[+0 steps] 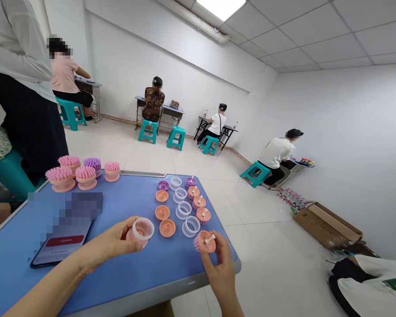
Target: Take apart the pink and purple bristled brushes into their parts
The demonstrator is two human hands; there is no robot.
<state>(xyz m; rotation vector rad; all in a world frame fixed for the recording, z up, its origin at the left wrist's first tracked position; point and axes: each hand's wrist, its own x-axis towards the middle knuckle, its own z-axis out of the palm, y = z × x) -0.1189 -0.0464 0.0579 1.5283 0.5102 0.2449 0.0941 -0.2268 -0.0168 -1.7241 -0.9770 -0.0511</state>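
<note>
Smooth translucent plastic rings (190, 233), smooth plastic caps (167, 228), rough bristly brushes (60, 173), smooth tabletop (125, 273), matt cardboard box (325, 226)

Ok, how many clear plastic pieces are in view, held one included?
5 clear plastic pieces: one in the left hand, four in a line on the blue desk between the discs and the bristle heads. The standing brushes could hide more.

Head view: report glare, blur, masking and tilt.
In the head view, the ceiling light is blown out white; in the head view, mosaic blocks cover part of the phone; in the head view, the left hand and right hand look fairly sharp, and the scene leans, perhaps from head tilt.
</note>
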